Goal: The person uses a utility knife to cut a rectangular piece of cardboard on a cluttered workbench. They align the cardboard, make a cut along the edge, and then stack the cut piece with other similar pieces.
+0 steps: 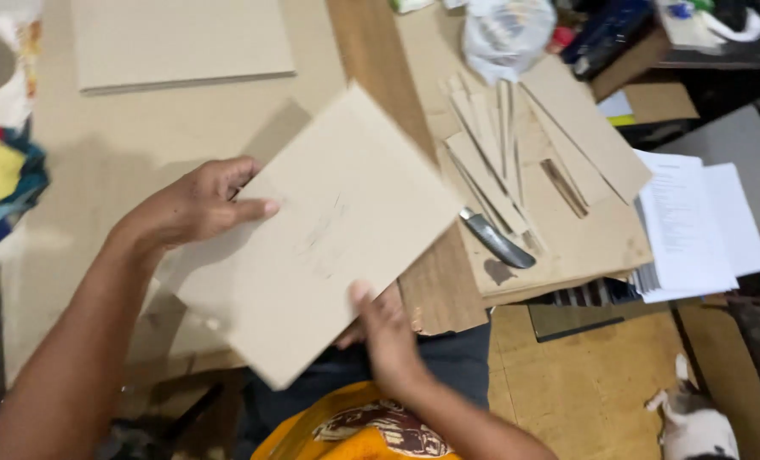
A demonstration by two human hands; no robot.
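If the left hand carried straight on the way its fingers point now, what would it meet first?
The left hand grips the left edge of the tan board, fingers pointing right across its face. Going straight on, it would slide over the board first; beyond that lie the knife and cardboard strips, though depth is unclear.

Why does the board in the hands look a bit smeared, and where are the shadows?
Head view: the board held by the left hand and right hand is softened by motion blur; the knife looks sharper; the board casts a soft shadow on the table; no strong glare.
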